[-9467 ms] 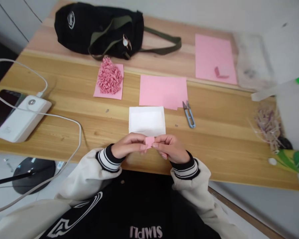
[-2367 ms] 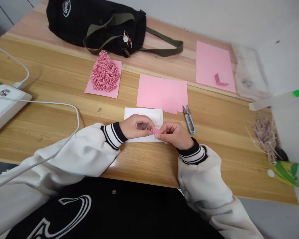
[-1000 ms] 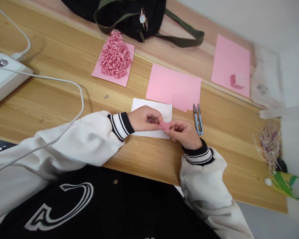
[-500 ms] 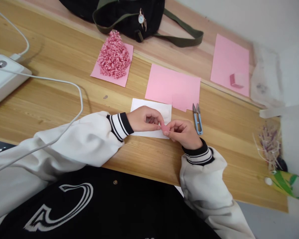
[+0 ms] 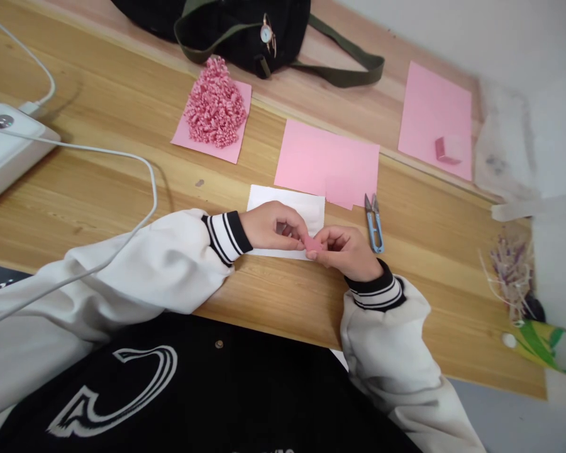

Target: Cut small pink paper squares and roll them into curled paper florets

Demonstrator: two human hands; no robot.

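Observation:
A small pink piece (image 5: pixel 312 244) is pinched between the fingertips of both hands. My left hand (image 5: pixel 277 228) holds it from the left, and my right hand (image 5: pixel 348 250) grips it from the right. Beneath the hands lies a sheet of white paper (image 5: pixel 283 195), partly covered by them. Just beyond it is a pink sheet (image 5: pixel 327 157) with a smaller pink piece at its lower edge. Blue-handled thread snips (image 5: pixel 374 225) lie to the right of my right hand, blades pointing away.
A heap of pink curly strands (image 5: pixel 216 107) sits on pink paper at the back left. Behind are a black bag (image 5: pixel 236 38) and a watch (image 5: pixel 266 34). A white device (image 5: pixel 9 148) with cables stands left; a green-yellow container (image 5: pixel 544 345) lies right.
The fingers have shifted slightly around the pink piece, and more of it shows between them. Both hands still hold it in nearly the same place.

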